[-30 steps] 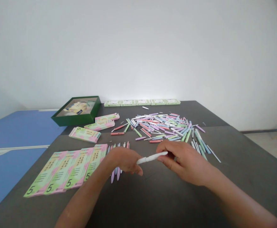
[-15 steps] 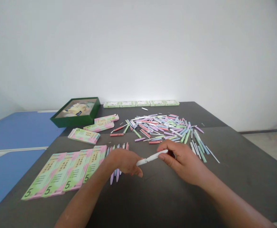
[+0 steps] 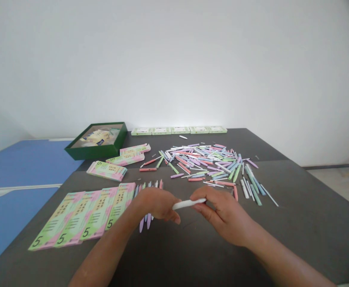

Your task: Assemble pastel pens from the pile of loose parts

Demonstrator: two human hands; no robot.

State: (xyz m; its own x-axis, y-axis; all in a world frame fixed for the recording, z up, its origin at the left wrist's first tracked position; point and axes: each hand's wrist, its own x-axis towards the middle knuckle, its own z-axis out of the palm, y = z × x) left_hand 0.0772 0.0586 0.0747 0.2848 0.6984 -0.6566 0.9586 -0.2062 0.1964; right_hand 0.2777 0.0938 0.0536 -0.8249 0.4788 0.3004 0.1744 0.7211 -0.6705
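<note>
A white pen spans the gap between my two hands above the dark table. Its left end is gripped by my left hand, and the fingers of my right hand pinch the right end. The pen's two parts now meet in one line. Under and behind my left hand lies a row of pastel pens, partly hidden by it. Beyond my right hand spreads a large pile of loose pen parts in white, purple, green, blue and red.
Flat green-pink cartons overlap at the left, with more cartons behind them. A green box holding packets stands at the back left. Several pale boxes line the wall, and blue panels adjoin the table's left side.
My right hand has moved left and slightly down, closing the gap between the pen's two white parts. My left hand has barely moved.
</note>
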